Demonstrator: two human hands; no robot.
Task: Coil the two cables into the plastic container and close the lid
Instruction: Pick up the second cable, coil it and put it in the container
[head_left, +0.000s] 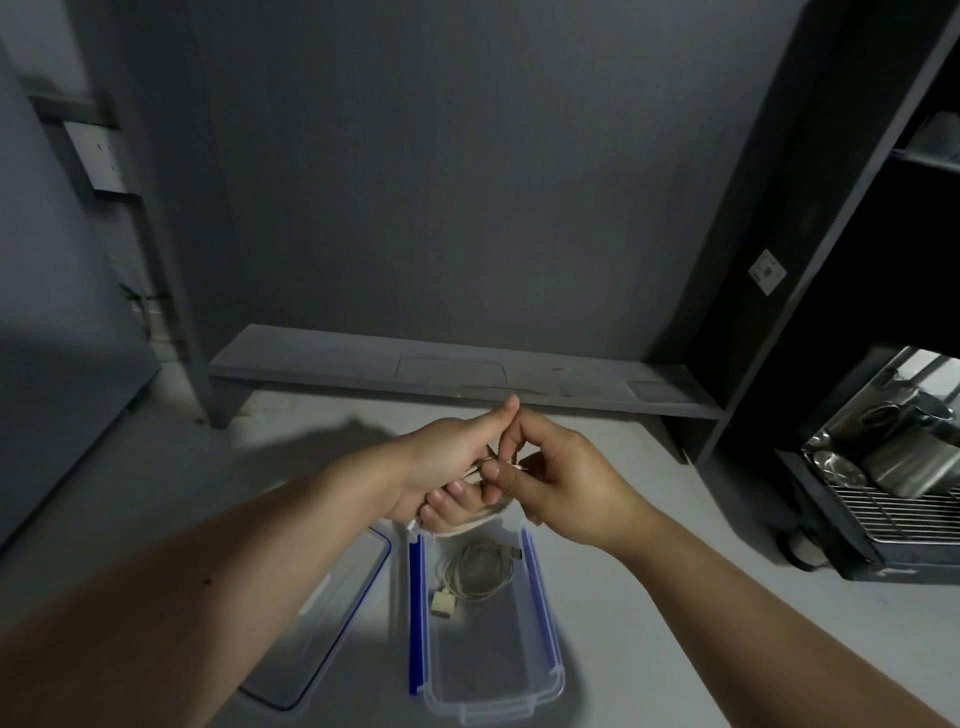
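Observation:
A clear plastic container (545, 670) with blue clips stands open on the white table. One white cable (475, 571) lies coiled in its far end, a plug beside the coil. The clear lid (322, 613) lies flat on the table, left of the container. Above the container's far end, my left hand (441, 467) and my right hand (561, 478) meet. Both grip the second white cable (480, 517), wound in loops around my left fingers. My right fingertips pinch a strand of it. Most of that cable is hidden by my hands.
A low grey shelf (467, 374) runs along the wall behind the table. A dark shelving unit (810, 260) stands at the right, with a machine holding metal jugs (904, 457) on a wire rack.

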